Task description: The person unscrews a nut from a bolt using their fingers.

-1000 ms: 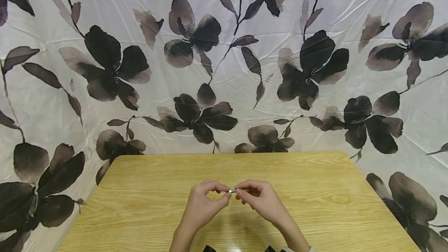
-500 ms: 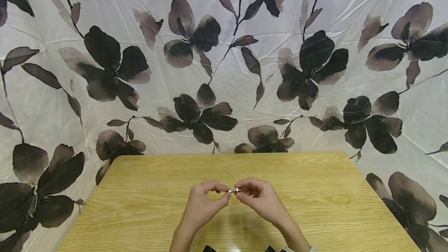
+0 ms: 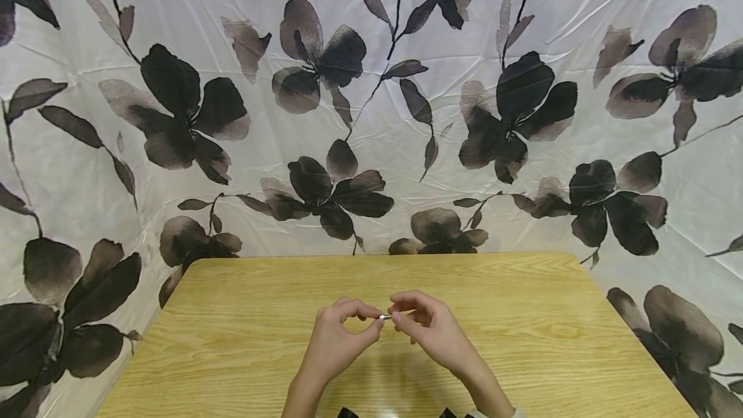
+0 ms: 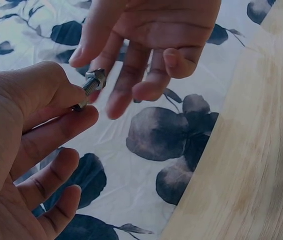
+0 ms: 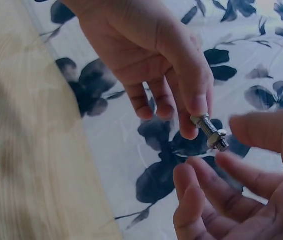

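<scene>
Between thumb and index finger, my left hand pinches a small metal bolt by its head. In the left wrist view the threaded shank points away from those fingertips. A hex nut sits on the thread close to the bolt's free end, as the right wrist view shows. My right hand is at that end, its thumb and index finger spread around the nut. The thumb is apart from the nut; whether the index fingertip touches it I cannot tell. The bolt head is mostly hidden by my left fingers.
Both hands are above a light wood-grain table. A white cloth printed with dark flowers hangs behind the table and along its sides. Dark object tips show at the bottom edge of the head view.
My right fingers shift around the nut end, drawing back to show the nut half a second ago, then moving over it again with thumb and index more spread. My left hand stays still.
</scene>
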`<state>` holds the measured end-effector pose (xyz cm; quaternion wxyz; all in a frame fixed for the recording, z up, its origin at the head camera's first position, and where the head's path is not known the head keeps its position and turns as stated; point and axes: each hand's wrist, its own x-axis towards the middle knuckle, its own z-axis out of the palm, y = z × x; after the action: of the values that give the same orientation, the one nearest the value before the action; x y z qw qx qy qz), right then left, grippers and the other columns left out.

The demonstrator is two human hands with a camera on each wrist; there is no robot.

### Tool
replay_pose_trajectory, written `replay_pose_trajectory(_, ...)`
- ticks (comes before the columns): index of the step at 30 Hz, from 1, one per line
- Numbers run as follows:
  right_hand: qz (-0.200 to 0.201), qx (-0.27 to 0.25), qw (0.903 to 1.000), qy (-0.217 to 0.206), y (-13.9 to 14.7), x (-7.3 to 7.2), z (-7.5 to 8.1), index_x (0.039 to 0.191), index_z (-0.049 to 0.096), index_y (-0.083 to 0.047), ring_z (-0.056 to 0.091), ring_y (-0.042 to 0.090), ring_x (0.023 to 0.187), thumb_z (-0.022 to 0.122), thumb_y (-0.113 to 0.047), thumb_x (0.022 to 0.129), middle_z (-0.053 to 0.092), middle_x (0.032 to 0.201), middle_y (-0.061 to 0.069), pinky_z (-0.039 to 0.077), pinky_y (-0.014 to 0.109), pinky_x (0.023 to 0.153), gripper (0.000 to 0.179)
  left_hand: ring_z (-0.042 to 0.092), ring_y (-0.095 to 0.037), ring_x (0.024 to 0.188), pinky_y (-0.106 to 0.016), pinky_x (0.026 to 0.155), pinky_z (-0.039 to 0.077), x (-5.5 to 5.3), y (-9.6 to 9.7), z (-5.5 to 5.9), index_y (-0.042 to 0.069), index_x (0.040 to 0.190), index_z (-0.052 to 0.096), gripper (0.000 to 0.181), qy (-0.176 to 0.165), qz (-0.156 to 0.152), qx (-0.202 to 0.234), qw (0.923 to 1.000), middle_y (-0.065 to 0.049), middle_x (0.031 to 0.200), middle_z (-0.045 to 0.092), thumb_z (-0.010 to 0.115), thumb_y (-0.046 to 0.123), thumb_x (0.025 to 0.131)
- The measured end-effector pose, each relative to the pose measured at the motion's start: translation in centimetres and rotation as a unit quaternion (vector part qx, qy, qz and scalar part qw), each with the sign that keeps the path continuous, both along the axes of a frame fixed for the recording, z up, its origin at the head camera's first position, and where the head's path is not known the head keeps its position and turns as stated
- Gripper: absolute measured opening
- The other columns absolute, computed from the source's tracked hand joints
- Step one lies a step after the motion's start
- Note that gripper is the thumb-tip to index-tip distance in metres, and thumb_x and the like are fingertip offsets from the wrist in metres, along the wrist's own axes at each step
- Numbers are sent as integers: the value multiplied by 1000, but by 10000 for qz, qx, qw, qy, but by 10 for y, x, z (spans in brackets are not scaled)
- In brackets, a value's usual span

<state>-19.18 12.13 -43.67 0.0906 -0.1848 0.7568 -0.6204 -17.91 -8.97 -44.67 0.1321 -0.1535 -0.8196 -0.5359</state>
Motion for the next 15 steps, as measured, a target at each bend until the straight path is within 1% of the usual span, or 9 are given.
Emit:
replay_pose_trajectory(3,-210,-11,9995,-220,0,0,0,130,65,-1,70,19,88,64,-28,103,71,112,17,52,27,65,38,68,-12,88,-32,85,51,0,0,0,33,87,79,22,-15,-24,38,10000,19,88,73,84,11,84)
replay_pose_trajectory(7,-125,62,9993,-355,1,-1,-2,121,70,-1,70,18,84,59,-32,105,75,104,13,50,26,61,36,69,-20,90,-34,87,51,0,1,-1,32,87,79,22,-9,-80,84,9999,17,90,74,84,11,85)
replay_pose_trajectory(10,33,135,9993,-335,2,-2,-3,115,73,0,71,16,81,58,-33,106,76,97,11,49,27,59,38,68,-16,90,-36,89,51,0,1,-3,31,87,79,20,29,-84,39,10000,18,90,74,83,11,85)
replay_pose_trajectory(13,69,158,9992,-365,2,-3,-4,112,74,1,70,14,78,58,-34,106,76,92,7,49,26,59,39,67,-11,90,-36,89,51,1,2,-2,31,87,79,20,46,-61,-31,10000,20,89,73,83,11,85)
replay_pose_trajectory(15,70,164,9991,-376,2,-2,-4,110,75,0,69,13,78,58,-35,106,76,90,7,49,26,59,38,67,-9,90,-36,90,51,1,2,-2,31,87,79,21,34,-55,-43,10000,22,89,73,84,11,84)
